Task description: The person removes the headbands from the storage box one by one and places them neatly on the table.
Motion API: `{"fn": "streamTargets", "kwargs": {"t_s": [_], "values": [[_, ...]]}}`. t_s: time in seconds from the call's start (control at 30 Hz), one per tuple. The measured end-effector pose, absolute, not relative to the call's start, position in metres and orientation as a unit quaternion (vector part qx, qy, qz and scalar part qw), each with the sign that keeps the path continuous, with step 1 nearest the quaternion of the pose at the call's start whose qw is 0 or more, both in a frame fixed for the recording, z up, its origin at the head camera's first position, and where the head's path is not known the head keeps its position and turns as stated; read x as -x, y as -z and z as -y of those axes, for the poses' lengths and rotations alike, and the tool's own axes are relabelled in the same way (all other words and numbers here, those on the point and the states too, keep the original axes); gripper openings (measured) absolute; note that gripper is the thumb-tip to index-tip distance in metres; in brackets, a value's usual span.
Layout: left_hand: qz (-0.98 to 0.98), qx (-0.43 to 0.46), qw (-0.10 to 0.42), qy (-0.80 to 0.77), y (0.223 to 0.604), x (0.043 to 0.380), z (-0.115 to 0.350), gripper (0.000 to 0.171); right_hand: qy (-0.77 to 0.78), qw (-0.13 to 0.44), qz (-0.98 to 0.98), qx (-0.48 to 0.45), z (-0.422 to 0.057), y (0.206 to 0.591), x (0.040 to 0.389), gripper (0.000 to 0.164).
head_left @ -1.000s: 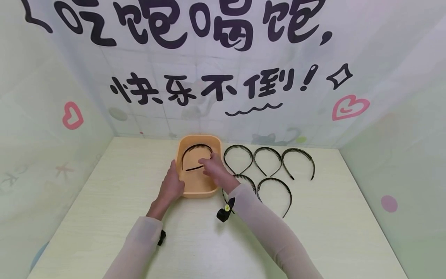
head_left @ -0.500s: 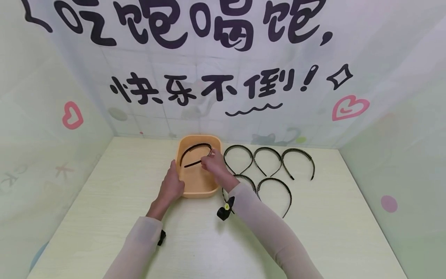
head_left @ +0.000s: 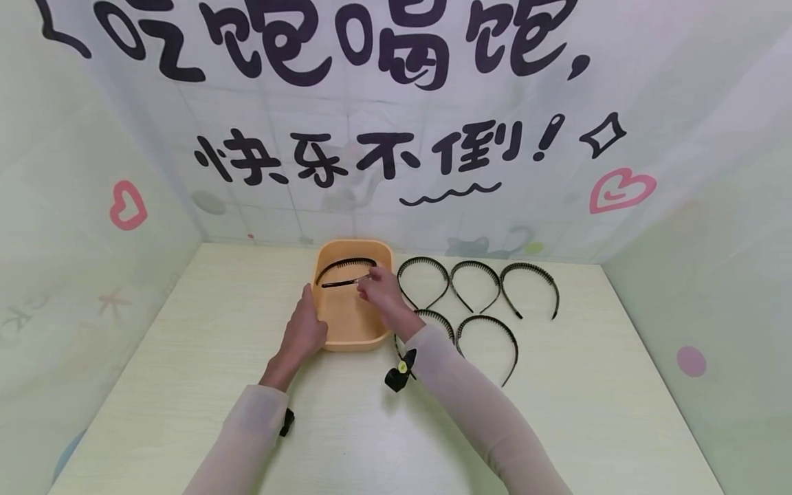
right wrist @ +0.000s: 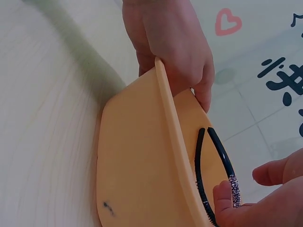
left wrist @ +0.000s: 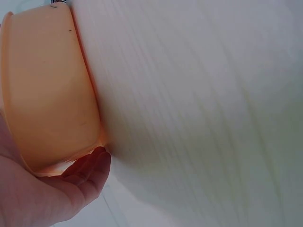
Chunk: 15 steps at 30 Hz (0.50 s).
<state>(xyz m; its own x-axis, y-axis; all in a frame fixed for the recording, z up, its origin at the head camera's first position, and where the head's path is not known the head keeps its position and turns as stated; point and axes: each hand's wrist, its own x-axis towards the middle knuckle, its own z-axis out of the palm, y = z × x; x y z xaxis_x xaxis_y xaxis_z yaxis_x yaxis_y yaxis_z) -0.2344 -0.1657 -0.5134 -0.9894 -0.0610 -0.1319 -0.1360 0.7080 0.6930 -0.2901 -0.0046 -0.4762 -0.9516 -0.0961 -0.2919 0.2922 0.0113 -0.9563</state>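
Note:
My left hand point(head_left: 303, 325) grips the left side of an orange plastic bin point(head_left: 346, 343) near its front corner, its fingers bent round the outer end wall point(left wrist: 52, 90) in the left wrist view. Inside the bin, a black toothed headband point(head_left: 346, 261) stands tilted toward the back, one arm lying across the bin. My right hand point(head_left: 385, 295) reaches over the right rim and holds the headband at its right side. In the right wrist view, a glittery section of the headband point(right wrist: 235, 189) runs beside the thumb of my right hand point(right wrist: 265, 203); the part further back is hidden.
Several more toothed headbands lie right of the bin: three in a back row, including the middle one point(head_left: 475, 264), and two nearer, including one point(head_left: 515, 337) partly beside my right sleeve. A printed wall point(head_left: 346, 206) rises directly behind the table point(head_left: 346, 426).
My right hand has shifted slightly and turned the headband, so its lower arm swings back toward the arch and the loop looks narrower. My left hand and the bin have stayed put.

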Motion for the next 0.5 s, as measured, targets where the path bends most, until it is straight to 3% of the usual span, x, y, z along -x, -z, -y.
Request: {"fn": "streamTargets", "kwargs": {"t_s": [0.17,0.37,0.5], "values": [[-0.923,0.053,0.047,-0.379,0.5118,0.2346,0.1672,0.082,0.69,0.129,-0.71,-0.058,0.0065,0.4749,0.2902,0.056],[-0.92,0.053,0.049,-0.384,0.5119,0.2343,0.1669,0.082,0.679,0.124,-0.72,-0.07,0.0079,0.4757,0.29,0.041],[-0.921,0.051,0.045,-0.384,0.513,0.2329,0.1671,0.082,0.71,0.14,-0.683,-0.098,0.0085,0.4761,0.2903,0.06]]}}
